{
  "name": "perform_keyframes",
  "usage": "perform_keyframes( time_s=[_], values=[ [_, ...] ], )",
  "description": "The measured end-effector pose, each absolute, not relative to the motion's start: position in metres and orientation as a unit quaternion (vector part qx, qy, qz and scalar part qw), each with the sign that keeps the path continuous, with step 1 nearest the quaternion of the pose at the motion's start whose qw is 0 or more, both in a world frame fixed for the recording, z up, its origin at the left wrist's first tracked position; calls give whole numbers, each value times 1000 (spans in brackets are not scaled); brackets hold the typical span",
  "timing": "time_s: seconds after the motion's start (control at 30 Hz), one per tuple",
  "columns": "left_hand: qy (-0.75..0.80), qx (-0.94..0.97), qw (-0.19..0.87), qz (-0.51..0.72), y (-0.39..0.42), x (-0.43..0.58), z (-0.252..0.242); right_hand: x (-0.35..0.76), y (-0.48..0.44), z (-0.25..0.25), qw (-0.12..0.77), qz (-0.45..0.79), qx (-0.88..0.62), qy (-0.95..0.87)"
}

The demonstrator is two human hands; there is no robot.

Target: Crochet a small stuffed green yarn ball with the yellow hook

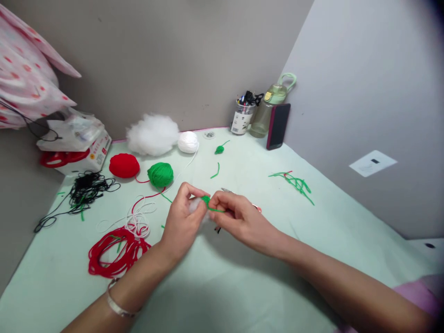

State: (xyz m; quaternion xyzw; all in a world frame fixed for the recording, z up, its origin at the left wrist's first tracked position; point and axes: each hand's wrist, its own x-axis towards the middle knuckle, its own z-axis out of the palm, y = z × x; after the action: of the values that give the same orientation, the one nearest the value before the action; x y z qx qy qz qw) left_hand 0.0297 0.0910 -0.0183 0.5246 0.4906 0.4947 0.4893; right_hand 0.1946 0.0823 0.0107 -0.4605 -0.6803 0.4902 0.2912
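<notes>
My left hand [185, 217] is closed, pinching a small green crocheted piece [206, 200] together with a tuft of white stuffing [194, 204]. Close against it, my right hand [241, 219] has thumb and fingertips pressed together on a green yarn strand [217, 211] that comes from the piece. Fingers cover much of the piece, so its full shape is hidden. Behind the right hand lie scissors, mostly covered; a metal tip [226, 190] and a bit of orange handle [257, 208] show. A small dark item [217, 229] peeks out beneath that hand.
Green [160, 175], red [124, 165] and white yarn balls [188, 142] stand near a stuffing heap [152, 134]. Loose red yarn [114, 252] and black cord [90, 187] lie left. Green scraps [294, 181] lie right. A pen cup [242, 119], bottle [263, 115] and phone [278, 126] stand behind.
</notes>
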Motion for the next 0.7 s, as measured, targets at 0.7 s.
perform_keyframes(
  time_s=[0.7],
  values=[
    [418,531,598,431,95,22,-20,205,95,13,331,528,-428,-655]
  ],
)
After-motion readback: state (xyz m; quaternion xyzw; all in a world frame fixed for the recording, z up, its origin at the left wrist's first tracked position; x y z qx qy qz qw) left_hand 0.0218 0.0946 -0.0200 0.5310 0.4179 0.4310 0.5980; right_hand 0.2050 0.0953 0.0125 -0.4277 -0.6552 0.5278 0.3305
